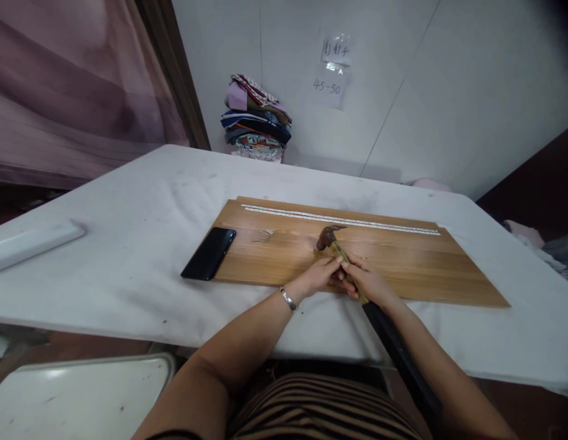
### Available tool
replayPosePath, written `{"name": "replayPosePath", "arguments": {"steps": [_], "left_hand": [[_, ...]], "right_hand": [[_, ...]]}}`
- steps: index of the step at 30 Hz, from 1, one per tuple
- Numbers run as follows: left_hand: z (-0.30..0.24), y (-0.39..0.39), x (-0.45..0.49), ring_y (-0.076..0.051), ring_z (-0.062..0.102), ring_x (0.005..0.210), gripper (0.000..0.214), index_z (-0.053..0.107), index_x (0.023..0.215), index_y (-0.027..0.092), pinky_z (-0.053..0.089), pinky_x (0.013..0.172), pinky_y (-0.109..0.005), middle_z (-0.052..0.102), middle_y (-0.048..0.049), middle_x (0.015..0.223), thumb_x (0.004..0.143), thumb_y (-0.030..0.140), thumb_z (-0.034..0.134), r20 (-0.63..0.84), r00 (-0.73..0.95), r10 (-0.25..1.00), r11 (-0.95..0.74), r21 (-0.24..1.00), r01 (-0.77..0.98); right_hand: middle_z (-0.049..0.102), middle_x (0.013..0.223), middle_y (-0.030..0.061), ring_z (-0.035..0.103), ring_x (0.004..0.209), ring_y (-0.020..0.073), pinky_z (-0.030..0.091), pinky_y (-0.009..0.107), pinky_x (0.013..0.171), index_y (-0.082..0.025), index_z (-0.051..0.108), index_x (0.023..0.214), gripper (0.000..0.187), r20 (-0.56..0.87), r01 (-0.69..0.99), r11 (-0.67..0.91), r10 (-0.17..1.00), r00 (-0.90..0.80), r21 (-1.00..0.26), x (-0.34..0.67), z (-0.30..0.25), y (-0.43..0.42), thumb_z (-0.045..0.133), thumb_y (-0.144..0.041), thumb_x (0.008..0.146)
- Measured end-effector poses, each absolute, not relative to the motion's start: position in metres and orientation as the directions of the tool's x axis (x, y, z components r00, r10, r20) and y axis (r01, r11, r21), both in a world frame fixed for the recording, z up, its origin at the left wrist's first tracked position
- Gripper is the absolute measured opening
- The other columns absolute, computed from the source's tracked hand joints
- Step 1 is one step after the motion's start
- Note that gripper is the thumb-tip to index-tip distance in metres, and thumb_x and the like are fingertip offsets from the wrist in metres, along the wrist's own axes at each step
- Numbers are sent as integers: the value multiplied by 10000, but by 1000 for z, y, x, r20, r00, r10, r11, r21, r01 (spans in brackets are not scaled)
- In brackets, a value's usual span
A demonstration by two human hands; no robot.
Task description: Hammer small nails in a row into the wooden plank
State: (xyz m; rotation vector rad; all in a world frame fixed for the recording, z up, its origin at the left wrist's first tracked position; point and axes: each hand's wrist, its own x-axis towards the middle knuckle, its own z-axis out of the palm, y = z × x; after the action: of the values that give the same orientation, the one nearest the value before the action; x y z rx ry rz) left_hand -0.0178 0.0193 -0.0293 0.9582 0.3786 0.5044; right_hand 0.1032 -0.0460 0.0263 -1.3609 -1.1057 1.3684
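A claw hammer (389, 333) with a rusty head and a yellow and black handle slants over the wooden board (425, 263). My right hand (368, 282) is closed around the yellow part of its handle, below the head. My left hand (321, 273) pinches the handle from the other side, its thumb near the right thumb. Whether a small thing is also between the fingers, I cannot tell. The hammer's black grip lies along my right forearm. Several loose nails (267, 233) lie on the board, left of the hammer head.
A black phone (209, 253) rests across the board's left end. Two pale marked strips (339, 219) run along its far side. The white-covered table (141, 244) also bears a white long object (33, 244). Folded clothes (257, 119) are stacked by the wall; a white stool (82, 397) stands at lower left.
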Motion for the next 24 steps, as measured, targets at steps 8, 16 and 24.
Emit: {"name": "replayPosePath", "arguments": {"steps": [8,16,24], "left_hand": [[-31,20,-17,-156,644,608,558,484,792,138,521,759,-390,540,23,648,684,664,637,-87,816,571,482,841,-247],[-30,20,-17,-149,641,613,551,482,806,138,522,757,-381,533,24,657,695,656,633,-93,818,568,480,845,-237],[-29,20,-17,-153,643,610,533,484,809,135,528,744,-391,529,20,674,713,638,633,-82,824,560,478,845,-241]], "right_hand": [[504,638,-71,391,325,34,323,177,283,-203,542,992,351,-196,-7,-196,981,-9,-981,104,23,-46,599,-471,773],[510,646,-71,400,335,31,325,163,287,-206,531,1012,351,-205,-33,-205,979,-14,-978,105,22,-46,597,-461,780],[508,649,-70,403,329,34,332,173,290,-203,530,1000,347,-181,-19,-181,983,-19,-983,106,20,-45,592,-469,785]]}}
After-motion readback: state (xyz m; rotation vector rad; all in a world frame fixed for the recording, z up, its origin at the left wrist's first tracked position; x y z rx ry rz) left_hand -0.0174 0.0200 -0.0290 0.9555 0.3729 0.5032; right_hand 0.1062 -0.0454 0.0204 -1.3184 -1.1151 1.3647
